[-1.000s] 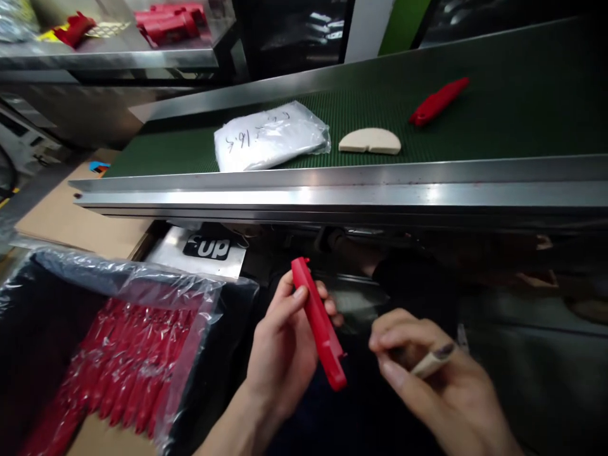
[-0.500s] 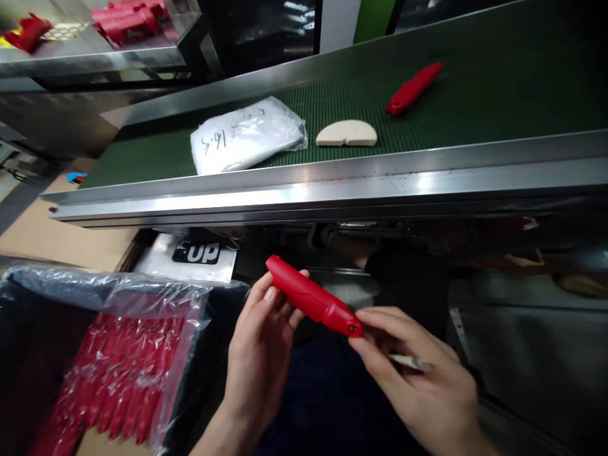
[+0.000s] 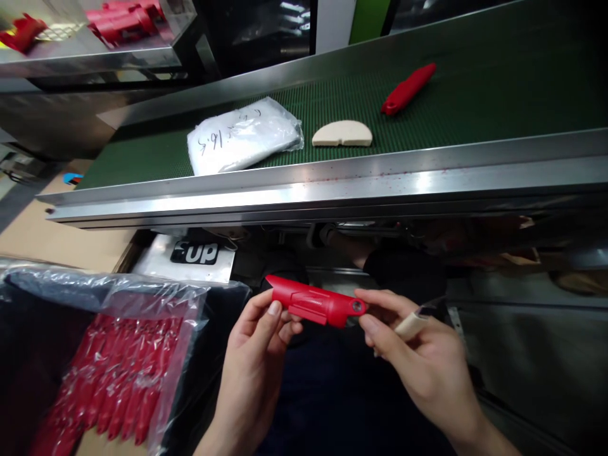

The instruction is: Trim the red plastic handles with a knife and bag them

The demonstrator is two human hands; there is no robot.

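Observation:
A long red plastic part (image 3: 316,303) lies level between both hands, below the conveyor's steel edge. My left hand (image 3: 254,361) pinches its left end with thumb and fingers. My right hand (image 3: 422,364) holds its right end, the one with a small round hole, with fingertips, and also carries a small beige-handled tool (image 3: 412,322) with a dark tip that sticks up to the right.
A green conveyor belt (image 3: 475,101) carries a white plastic bag (image 3: 244,135) with writing, a beige half-round piece (image 3: 342,133) and another red part (image 3: 408,88). At lower left, a plastic-lined box (image 3: 114,367) holds several red parts. More red parts sit on a shelf (image 3: 118,16).
The red part has swung from steeply tilted to nearly level. My right hand has taken hold of its right end, and the tool now points up to the right.

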